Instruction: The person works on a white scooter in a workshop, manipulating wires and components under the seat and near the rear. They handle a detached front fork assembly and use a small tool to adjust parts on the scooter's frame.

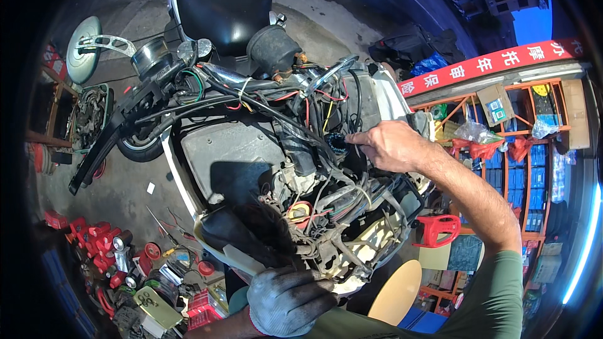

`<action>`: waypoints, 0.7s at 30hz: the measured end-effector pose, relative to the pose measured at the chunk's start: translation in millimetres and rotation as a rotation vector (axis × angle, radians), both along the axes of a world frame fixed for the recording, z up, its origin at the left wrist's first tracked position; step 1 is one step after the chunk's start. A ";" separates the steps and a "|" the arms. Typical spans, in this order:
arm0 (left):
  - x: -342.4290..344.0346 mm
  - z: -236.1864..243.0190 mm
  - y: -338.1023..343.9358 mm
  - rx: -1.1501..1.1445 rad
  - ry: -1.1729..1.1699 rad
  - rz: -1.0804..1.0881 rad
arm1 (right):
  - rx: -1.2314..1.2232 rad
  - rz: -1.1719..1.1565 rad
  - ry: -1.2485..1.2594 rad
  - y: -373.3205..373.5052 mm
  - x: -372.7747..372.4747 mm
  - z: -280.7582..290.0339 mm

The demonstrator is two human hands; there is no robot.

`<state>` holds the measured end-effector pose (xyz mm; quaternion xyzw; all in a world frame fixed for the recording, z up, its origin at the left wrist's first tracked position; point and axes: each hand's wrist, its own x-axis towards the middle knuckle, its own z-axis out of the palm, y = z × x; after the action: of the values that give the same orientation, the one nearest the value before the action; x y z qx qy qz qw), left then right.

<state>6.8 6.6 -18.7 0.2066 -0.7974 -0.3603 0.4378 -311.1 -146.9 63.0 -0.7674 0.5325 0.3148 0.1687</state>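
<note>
A motor scooter with its front covers off fills the middle, its wiring harness point(251, 108) and frame bare. My right hand point(392, 145), ungloved, reaches in from the right. Its index finger is stretched out to a round black part point(338, 143) with a bluish rim, among the cables; the other fingers are curled and hold nothing visible. At the near end, my left hand point(286, 301) wears a dark-stained grey glove. Its fingers are bent round by a pale panel edge point(242, 258); what lies inside them is hidden.
The handlebar with a round mirror point(85, 50) juts out left, and the black seat point(226, 9) lies beyond. Red parts and tools point(94, 242) cover the floor at lower left. Orange shelving point(534, 169) and a red plastic stool point(438, 231) stand right.
</note>
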 end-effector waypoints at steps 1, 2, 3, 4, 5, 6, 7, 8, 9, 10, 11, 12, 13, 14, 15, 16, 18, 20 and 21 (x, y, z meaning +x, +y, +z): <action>1.1 1.6 -0.2 0.009 -0.004 -0.010 | 0.016 0.000 0.004 -2.1 8.3 2.0; 1.6 2.4 -0.4 0.018 -0.008 -0.020 | 0.032 0.000 0.008 -4.8 16.7 2.8; 1.3 2.1 -0.8 0.003 -0.002 -0.013 | 0.082 -0.017 0.070 -7.6 23.4 1.8; 0.7 1.6 -1.3 -0.011 0.004 -0.006 | 0.083 0.024 0.093 -9.4 23.8 -1.9; 0.2 0.8 -1.3 -0.025 0.010 0.001 | 0.084 0.065 0.115 -10.9 22.3 -6.7; -0.5 -0.6 -0.1 -0.021 0.020 0.006 | 0.085 0.106 0.137 -12.8 22.4 -10.3; -1.2 -2.4 1.6 -0.017 0.030 0.015 | 0.133 0.081 0.202 -17.2 28.3 -10.1; -1.3 -3.3 2.7 -0.012 0.040 0.024 | 0.135 0.083 0.203 -19.2 27.5 -12.7; -1.1 -3.1 2.7 -0.013 0.040 0.024 | 0.136 0.085 0.205 -21.0 26.9 -15.3; -0.8 -2.7 2.5 -0.013 0.040 0.023 | 0.137 0.086 0.207 -22.3 26.4 -16.9; -0.5 -2.1 2.2 -0.013 0.040 0.022 | 0.150 0.074 0.215 -23.1 25.5 -17.1; -0.1 -1.7 1.5 -0.006 0.035 0.007 | 0.162 0.063 0.224 -24.7 27.8 -14.8; 0.4 -1.2 0.7 0.002 0.030 -0.008 | 0.174 0.052 0.232 -25.5 28.8 -13.4; 0.6 -1.0 0.1 0.009 0.025 -0.025 | 0.170 0.032 0.198 -25.2 26.9 -12.4; 0.0 -1.3 0.8 0.004 0.035 -0.006 | 0.166 0.014 0.164 -24.7 23.7 -10.1; -1.5 -2.1 2.1 -0.001 0.045 0.013 | 0.162 -0.005 0.130 -24.0 20.4 -7.9; -2.5 -1.6 2.4 -0.011 0.051 0.038 | 0.194 -0.096 0.082 -21.6 14.7 -5.4; -2.1 0.4 1.4 -0.024 0.045 0.051 | 0.211 -0.170 -0.013 -15.6 6.9 -1.0; -1.6 0.5 2.0 -0.028 0.047 0.064 | 0.213 -0.194 -0.085 -11.1 6.3 3.8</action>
<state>5.1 8.6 -18.3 0.2175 -0.7848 -0.3398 0.4704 -304.8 -158.1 66.9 -0.7027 0.5601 0.3189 0.3013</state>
